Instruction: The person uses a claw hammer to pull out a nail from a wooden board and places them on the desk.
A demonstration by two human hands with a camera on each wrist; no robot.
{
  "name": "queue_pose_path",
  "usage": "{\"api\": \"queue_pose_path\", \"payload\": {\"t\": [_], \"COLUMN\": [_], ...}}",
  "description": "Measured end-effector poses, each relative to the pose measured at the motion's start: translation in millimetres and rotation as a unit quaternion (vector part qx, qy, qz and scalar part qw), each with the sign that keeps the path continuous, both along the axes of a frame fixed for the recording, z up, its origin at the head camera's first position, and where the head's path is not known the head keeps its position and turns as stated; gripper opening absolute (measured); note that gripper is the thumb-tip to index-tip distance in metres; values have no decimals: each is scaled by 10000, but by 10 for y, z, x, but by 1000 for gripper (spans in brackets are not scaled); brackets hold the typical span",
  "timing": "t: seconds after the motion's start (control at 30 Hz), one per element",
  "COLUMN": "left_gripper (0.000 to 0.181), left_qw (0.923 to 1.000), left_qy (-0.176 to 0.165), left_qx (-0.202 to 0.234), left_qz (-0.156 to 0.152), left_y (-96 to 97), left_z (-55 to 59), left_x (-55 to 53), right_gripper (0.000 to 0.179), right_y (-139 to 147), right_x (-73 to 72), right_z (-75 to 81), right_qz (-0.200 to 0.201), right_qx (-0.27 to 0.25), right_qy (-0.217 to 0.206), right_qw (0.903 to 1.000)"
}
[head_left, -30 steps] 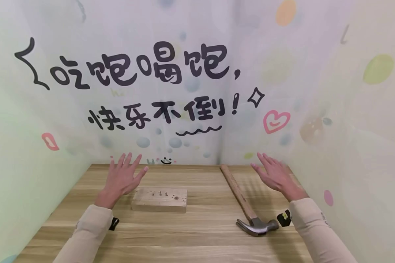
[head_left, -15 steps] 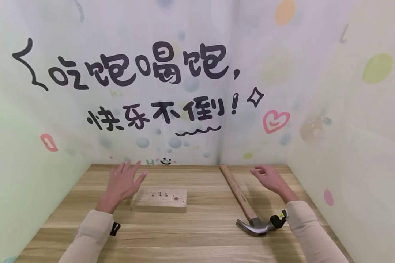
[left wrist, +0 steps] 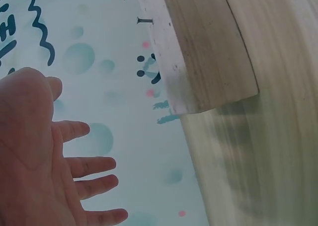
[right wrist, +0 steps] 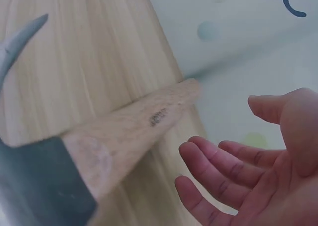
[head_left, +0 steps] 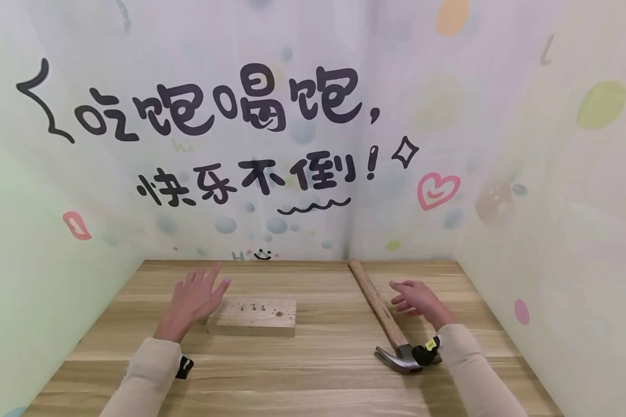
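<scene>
"What's on the table (head_left: 313, 382)?"

"Hammer (head_left: 377, 305) right — block (head_left: 271, 321) left of it."

"The hands?"

"Left hand (head_left: 194, 298) near the block, fingers spread; right hand (head_left: 418, 298) near the hammer, fingers loosely bent."

"Smallest?"

"Nails (left wrist: 145, 21) — standing in the block."

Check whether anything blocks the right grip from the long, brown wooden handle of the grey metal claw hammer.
Nothing visible does: in the head and right wrist views, only a gap lies between the right grip and the brown wooden hammer handle to its left.
</scene>
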State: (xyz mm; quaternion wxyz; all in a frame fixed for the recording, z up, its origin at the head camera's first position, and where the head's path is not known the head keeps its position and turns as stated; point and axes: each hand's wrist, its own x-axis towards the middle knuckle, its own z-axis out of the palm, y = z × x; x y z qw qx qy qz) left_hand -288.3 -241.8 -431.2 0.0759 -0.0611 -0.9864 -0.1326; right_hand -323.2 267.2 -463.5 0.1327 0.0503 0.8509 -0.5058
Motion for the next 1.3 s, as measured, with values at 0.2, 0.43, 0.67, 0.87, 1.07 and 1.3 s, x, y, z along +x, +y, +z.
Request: {"api": "queue_pose_path", "payload": {"t": [0.2, 0.43, 0.67, 0.87, 1.07, 1.3], "left_gripper": [65, 66, 65, 65, 67, 62], "left_qw": [9993, 9959, 9914, 9893, 9872, 9829], "left_qy": [-293, -781, -996, -999, -964, -949], "left_qx": [225, 428, 793, 995, 1182, 1342], "left_qz": [5, 136, 293, 369, 474, 828], "left_y": [6, 25, 56, 103, 188, 265], "left_z": [-64, -161, -291, -410, -453, -466], "left_x": [-21, -52, -102, -137, -132, -130], "right_gripper": [60, 43, 41, 45, 41, 44], "right_y": [-92, -214, -271, -304, -331, -320], "right_x": [-5, 43, 8, -1, 10, -3], "right_z": [-145, -208, -272, -336, -345, -318], "right_qz": [-63, -411, -604, -682, -625, -370], "right_qx": [-13, 171, 673, 986, 1190, 1136], "right_qy": [-85, -90, -6, 292, 419, 266], "right_qw": [9999, 9990, 9959, 9924, 9900, 9925]}}
